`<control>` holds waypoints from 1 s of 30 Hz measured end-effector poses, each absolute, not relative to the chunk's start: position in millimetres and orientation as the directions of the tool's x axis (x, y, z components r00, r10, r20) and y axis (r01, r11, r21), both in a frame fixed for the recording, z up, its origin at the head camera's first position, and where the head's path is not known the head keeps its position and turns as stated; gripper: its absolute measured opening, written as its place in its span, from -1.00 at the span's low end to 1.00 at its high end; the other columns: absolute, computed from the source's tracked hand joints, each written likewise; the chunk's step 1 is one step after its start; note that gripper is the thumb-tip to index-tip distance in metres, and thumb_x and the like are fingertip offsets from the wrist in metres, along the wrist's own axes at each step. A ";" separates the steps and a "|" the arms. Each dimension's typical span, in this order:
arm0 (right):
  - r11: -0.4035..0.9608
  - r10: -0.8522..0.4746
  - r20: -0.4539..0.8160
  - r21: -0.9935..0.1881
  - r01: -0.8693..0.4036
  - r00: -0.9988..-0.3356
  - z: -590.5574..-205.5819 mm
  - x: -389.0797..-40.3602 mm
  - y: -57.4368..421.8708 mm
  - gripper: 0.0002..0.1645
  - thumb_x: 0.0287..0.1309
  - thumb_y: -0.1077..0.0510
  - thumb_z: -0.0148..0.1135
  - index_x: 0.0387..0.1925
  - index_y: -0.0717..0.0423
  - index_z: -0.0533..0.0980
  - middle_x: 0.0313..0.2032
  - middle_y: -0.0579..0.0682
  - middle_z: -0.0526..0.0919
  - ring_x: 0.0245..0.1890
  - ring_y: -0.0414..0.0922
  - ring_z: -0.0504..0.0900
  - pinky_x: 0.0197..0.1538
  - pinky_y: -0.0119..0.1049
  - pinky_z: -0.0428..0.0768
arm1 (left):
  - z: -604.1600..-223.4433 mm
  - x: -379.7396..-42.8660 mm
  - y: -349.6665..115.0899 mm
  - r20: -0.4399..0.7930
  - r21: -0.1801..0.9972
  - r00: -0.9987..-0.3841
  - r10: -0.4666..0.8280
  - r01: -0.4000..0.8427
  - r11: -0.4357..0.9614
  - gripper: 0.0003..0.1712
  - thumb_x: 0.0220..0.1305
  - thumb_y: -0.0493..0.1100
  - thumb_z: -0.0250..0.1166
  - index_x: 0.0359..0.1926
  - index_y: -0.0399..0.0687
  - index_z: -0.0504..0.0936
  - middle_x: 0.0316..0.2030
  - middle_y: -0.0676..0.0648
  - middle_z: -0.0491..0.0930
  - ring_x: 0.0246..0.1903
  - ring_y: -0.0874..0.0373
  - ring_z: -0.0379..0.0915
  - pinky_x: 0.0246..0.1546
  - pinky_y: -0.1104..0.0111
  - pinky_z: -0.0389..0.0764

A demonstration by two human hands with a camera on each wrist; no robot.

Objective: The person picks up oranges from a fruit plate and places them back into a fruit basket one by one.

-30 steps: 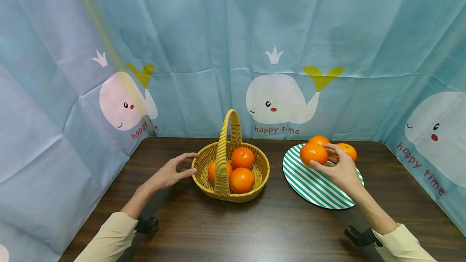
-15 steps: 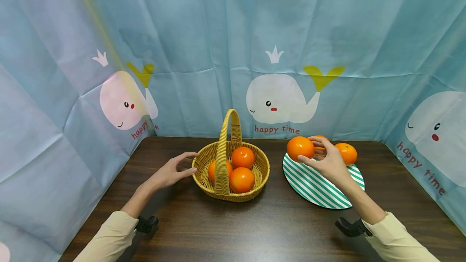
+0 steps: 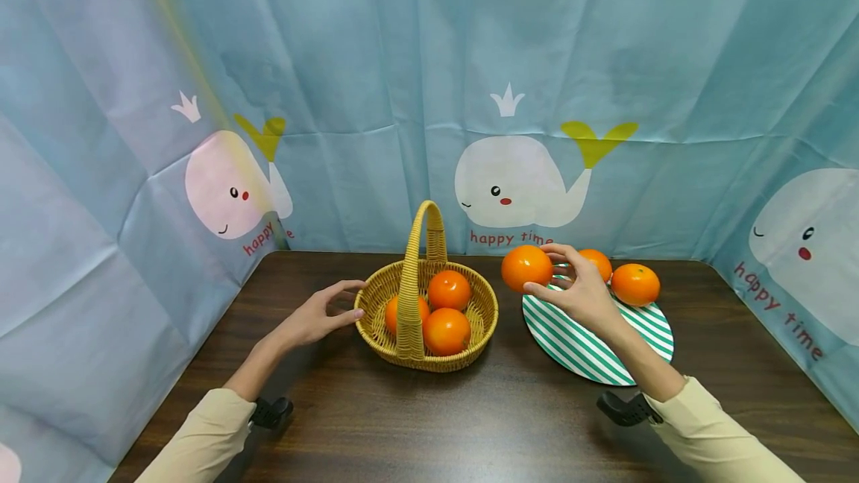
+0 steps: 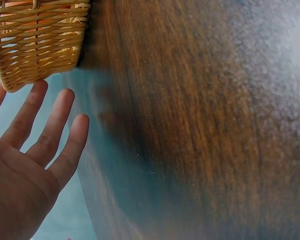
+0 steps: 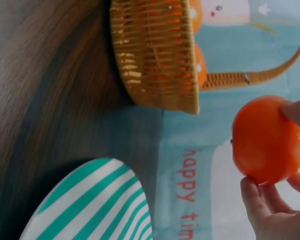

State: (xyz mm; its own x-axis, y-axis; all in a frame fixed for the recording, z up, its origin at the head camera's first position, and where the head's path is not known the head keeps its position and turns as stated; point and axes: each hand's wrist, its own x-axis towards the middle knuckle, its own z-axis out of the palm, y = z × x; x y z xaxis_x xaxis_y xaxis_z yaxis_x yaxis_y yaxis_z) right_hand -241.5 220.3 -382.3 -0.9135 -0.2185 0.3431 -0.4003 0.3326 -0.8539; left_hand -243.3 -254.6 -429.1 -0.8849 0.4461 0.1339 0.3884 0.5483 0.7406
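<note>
My right hand [image 3: 582, 295] pinches an orange [image 3: 526, 268] between thumb and fingers, held up in the air between the basket and the plate. In the right wrist view the held orange [image 5: 269, 140] shows whole, with fingertips around its side. My left hand [image 3: 322, 319] has its fingers spread at the left rim of a yellow wicker basket [image 3: 482, 334] with a tall handle. From the left wrist, the hand [image 4: 27, 160] shows fairly straight fingers, the nearest ones at the basket's edge [image 4: 40, 45]. Inside the basket lie three oranges [image 3: 447, 332], one partly behind the handle.
A round plate [image 3: 577, 345] with green and white stripes lies on the right of the dark wooden table [image 3: 416, 423]. Two more oranges [image 3: 635, 285] sit at its far right edge. A blue whale-print curtain [image 3: 349, 95] stands behind and at both sides.
My right hand has carried the orange leftward and slightly up, from over the plate toward the basket. My left hand and the basket have stayed where they were.
</note>
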 end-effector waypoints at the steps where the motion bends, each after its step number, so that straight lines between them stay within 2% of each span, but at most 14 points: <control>1: 0.327 -0.225 0.346 -0.854 -0.405 -0.911 -382.3 -241.9 218.2 -0.17 0.13 0.20 0.55 0.38 0.14 0.36 0.21 0.18 0.46 0.11 0.17 0.54 0.15 0.10 0.54 | -429.0 -243.3 -254.6 0.135 0.741 -0.885 0.446 0.389 0.547 -0.38 0.45 -0.07 0.32 0.42 -0.10 0.39 0.29 -0.27 0.44 0.23 -0.33 0.37 0.08 -0.22 0.48; 8: 0.291 -0.256 0.357 -0.858 -0.423 -0.899 -378.9 -243.0 203.0 -0.22 0.10 0.26 0.55 0.33 0.14 0.41 0.18 0.16 0.51 0.11 0.14 0.55 0.15 0.11 0.54 | -428.6 -243.2 -254.3 0.139 0.753 -0.882 0.451 0.390 0.530 -0.39 0.45 -0.09 0.32 0.43 -0.11 0.39 0.28 -0.28 0.44 0.22 -0.30 0.38 0.07 -0.22 0.48; 13: 0.265 -0.296 0.360 -0.859 -0.438 -0.885 -366.0 -233.1 187.8 -0.24 0.09 0.35 0.52 0.31 0.27 0.40 0.16 0.28 0.51 0.08 0.25 0.54 0.13 0.24 0.50 | -428.5 -242.9 -254.5 0.139 0.752 -0.880 0.454 0.392 0.530 -0.39 0.45 -0.09 0.32 0.43 -0.10 0.39 0.29 -0.27 0.43 0.23 -0.32 0.37 0.08 -0.23 0.48; 17: 0.261 -0.323 0.374 -0.848 -0.461 -0.870 -356.9 -224.3 176.4 -0.27 0.09 0.37 0.51 0.28 0.33 0.41 0.12 0.31 0.53 0.05 0.23 0.57 0.10 0.21 0.55 | -428.6 -243.2 -254.8 0.138 0.747 -0.880 0.454 0.394 0.535 -0.39 0.45 -0.09 0.31 0.43 -0.10 0.38 0.29 -0.27 0.43 0.23 -0.33 0.37 0.07 -0.21 0.49; 24: 0.233 -0.368 0.354 -0.860 -0.454 -0.860 -366.4 -226.1 167.5 -0.28 0.10 0.38 0.50 0.28 0.36 0.41 0.12 0.32 0.54 0.00 0.23 0.63 0.04 0.19 0.58 | -429.8 -243.9 -254.8 0.141 0.743 -0.880 0.454 0.397 0.538 -0.39 0.45 -0.09 0.31 0.42 -0.12 0.38 0.29 -0.26 0.44 0.23 -0.31 0.39 0.07 -0.23 0.48; 30: 0.253 -0.378 0.371 -0.840 -0.480 -0.848 -392.1 -240.2 166.6 -0.20 0.04 0.37 0.55 0.31 0.32 0.40 0.14 0.30 0.53 0.06 0.26 0.60 0.10 0.11 0.57 | -430.8 -244.1 -255.1 0.147 0.737 -0.877 0.458 0.406 0.541 -0.39 0.46 -0.09 0.31 0.42 -0.15 0.38 0.29 -0.27 0.43 0.22 -0.28 0.40 0.08 -0.22 0.48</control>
